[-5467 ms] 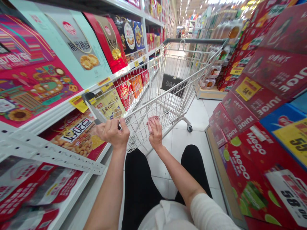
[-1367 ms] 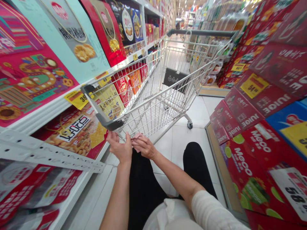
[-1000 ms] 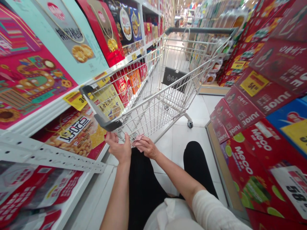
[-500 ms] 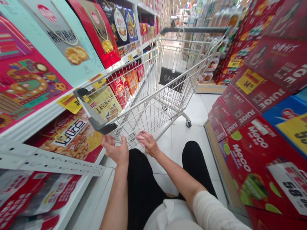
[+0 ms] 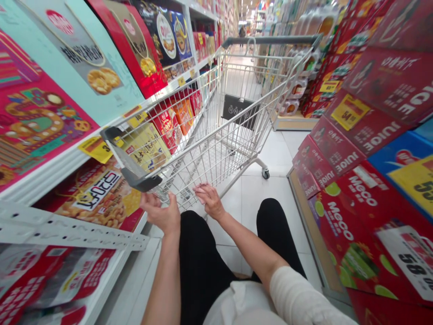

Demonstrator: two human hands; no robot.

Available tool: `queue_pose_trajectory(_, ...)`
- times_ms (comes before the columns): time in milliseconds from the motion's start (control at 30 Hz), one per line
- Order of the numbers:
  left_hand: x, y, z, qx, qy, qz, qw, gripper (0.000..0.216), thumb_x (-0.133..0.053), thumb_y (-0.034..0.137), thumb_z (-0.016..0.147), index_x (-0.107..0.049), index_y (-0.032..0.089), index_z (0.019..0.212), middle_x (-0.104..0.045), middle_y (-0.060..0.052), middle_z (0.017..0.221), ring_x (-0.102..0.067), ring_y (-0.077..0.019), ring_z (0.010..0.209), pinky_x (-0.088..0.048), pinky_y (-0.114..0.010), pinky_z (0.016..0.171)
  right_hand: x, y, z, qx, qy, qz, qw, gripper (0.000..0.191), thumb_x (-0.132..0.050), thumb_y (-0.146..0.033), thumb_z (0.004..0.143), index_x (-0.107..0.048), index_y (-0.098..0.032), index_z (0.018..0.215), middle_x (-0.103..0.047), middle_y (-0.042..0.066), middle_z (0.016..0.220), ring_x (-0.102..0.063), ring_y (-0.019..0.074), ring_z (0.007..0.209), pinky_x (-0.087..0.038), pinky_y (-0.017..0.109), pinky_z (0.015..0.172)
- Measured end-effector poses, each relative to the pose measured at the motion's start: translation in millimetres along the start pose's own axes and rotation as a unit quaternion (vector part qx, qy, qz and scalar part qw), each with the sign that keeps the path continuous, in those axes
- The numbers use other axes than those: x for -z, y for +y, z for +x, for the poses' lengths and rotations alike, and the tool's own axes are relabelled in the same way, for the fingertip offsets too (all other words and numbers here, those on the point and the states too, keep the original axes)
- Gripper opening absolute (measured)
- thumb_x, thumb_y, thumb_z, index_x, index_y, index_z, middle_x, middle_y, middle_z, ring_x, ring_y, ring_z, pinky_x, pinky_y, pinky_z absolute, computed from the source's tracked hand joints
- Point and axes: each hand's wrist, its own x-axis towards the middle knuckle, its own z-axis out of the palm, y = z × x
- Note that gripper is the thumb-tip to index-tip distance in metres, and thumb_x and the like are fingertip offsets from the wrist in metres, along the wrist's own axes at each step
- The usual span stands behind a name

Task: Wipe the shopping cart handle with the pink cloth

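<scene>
A wire shopping cart (image 5: 199, 149) stands at an angle in front of me, with nothing visible in its basket. My left hand (image 5: 164, 212) is curled at its near end, just below the grey corner bumper (image 5: 141, 179). Those fingers appear closed on the wire there, though the contact is partly hidden. To the right, my right hand (image 5: 211, 202) pinches a small, crumpled pinkish thing (image 5: 200, 188), perhaps a cloth, close to the lower side of the basket.
Shelves on the left hold gift boxes (image 5: 101, 58) and a peanut-pictured carton (image 5: 101, 192). A perforated white metal strip (image 5: 71, 228) juts out near me. Stacked red drink cartons (image 5: 352, 212) line the right. A person (image 5: 242, 32) is far down the aisle.
The view has shifted slightly, so the cart and shelves appear a little farther left. Both hands keep nearly the same pose; the right fingers have turned slightly.
</scene>
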Motion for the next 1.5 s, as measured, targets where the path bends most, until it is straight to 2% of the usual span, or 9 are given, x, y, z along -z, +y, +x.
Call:
queue_pose_trajectory(267,1,3,-1,-0.001,0.0,0.009,1.0,0.077,-0.074,0.037,0.076,-0.042,0.013,0.142,-0.073,-0.016,0.119,-0.075,-0.025,0.111,-0.061,-0.04,0.098,2,12,21,-0.058,0.031,0.013,0.998,0.04,-0.044,-0.016,0.103,-0.078,-0.026,0.121,-0.068,0.01,0.135,-0.057,0.0229,0.141,-0.045,0.051,0.128)
queue_pose_trajectory(500,0,5,0,-0.005,0.005,0.011,1.0,0.078,-0.074,0.037,0.073,-0.042,0.014,0.14,-0.074,-0.012,0.11,-0.075,-0.0229,0.097,-0.06,-0.04,0.092,18,19,1,-0.061,0.066,0.07,0.994,0.038,-0.048,-0.01,0.095,-0.078,-0.022,0.115,-0.072,0.01,0.124,-0.066,0.0211,0.125,-0.057,0.046,0.114)
queue_pose_trajectory(700,-3,5,-2,-0.013,0.012,-0.008,1.0,0.074,-0.071,0.037,0.076,-0.041,0.014,0.139,-0.073,-0.014,0.111,-0.074,-0.0232,0.1,-0.06,-0.039,0.091,18,31,31,-0.241,0.167,0.067,0.954,0.045,-0.045,-0.012,0.093,-0.069,-0.02,0.13,-0.061,0.016,0.146,-0.052,0.0259,0.144,-0.043,0.055,0.126)
queue_pose_trajectory(900,-2,5,-7,-0.005,0.0,0.0,1.0,0.076,-0.072,0.036,0.078,-0.039,0.014,0.143,-0.071,-0.019,0.124,-0.074,-0.0246,0.109,-0.058,-0.043,0.1,-9,-7,26,-0.347,0.143,0.04,0.926,0.056,-0.044,-0.005,0.087,-0.063,-0.012,0.139,-0.053,0.023,0.151,-0.047,0.0277,0.151,-0.046,0.052,0.125)
queue_pose_trajectory(1000,-2,7,-8,-0.009,0.002,-0.005,1.0,0.075,-0.074,0.033,0.079,-0.04,0.015,0.144,-0.07,-0.019,0.13,-0.073,-0.0248,0.118,-0.057,-0.042,0.104,-16,-44,18,-0.302,0.093,0.01,0.949,0.049,-0.051,-0.008,0.092,-0.064,-0.014,0.14,-0.052,0.022,0.152,-0.049,0.0276,0.151,-0.05,0.048,0.123)
queue_pose_trajectory(1067,-3,8,-10,-0.01,-0.002,-0.006,1.0,0.075,-0.074,0.033,0.08,-0.04,0.016,0.144,-0.069,-0.021,0.133,-0.073,-0.0255,0.12,-0.058,-0.043,0.104,-16,-60,21,-0.192,0.054,0.012,0.98,0.041,-0.056,-0.014,0.097,-0.068,-0.018,0.136,-0.056,0.017,0.15,-0.05,0.0257,0.15,-0.049,0.045,0.125)
queue_pose_trajectory(1233,0,11,-16,-0.012,-0.026,-0.017,0.999,0.077,-0.079,0.033,0.082,-0.041,0.015,0.146,-0.068,-0.023,0.137,-0.071,-0.0277,0.125,-0.059,-0.044,0.105,-1,-47,43,0.029,0.019,0.023,0.999,0.028,-0.06,-0.018,0.1,-0.077,-0.03,0.119,-0.071,0.007,0.136,-0.058,0.0221,0.142,-0.049,0.046,0.127)
queue_pose_trajectory(1300,1,12,-19,-0.015,-0.035,-0.023,0.999,0.077,-0.081,0.035,0.082,-0.043,0.015,0.146,-0.068,-0.024,0.138,-0.071,-0.0287,0.125,-0.058,-0.046,0.106,12,-29,51,0.036,0.019,0.033,0.999,0.029,-0.057,-0.018,0.102,-0.077,-0.031,0.119,-0.073,0.006,0.133,-0.062,0.0213,0.136,-0.052,0.047,0.124)
queue_pose_trajectory(1500,-11,25,-40,-0.025,-0.037,-0.042,0.998,0.077,-0.077,0.042,0.086,-0.043,0.014,0.15,-0.065,-0.024,0.143,-0.068,-0.0298,0.13,-0.057,-0.047,0.11,68,-14,100,-0.104,0.195,0.027,0.975,0.04,-0.042,-0.026,0.106,-0.066,-0.026,0.138,-0.058,0.012,0.152,-0.051,0.0314,0.15,-0.047,0.065,0.124)
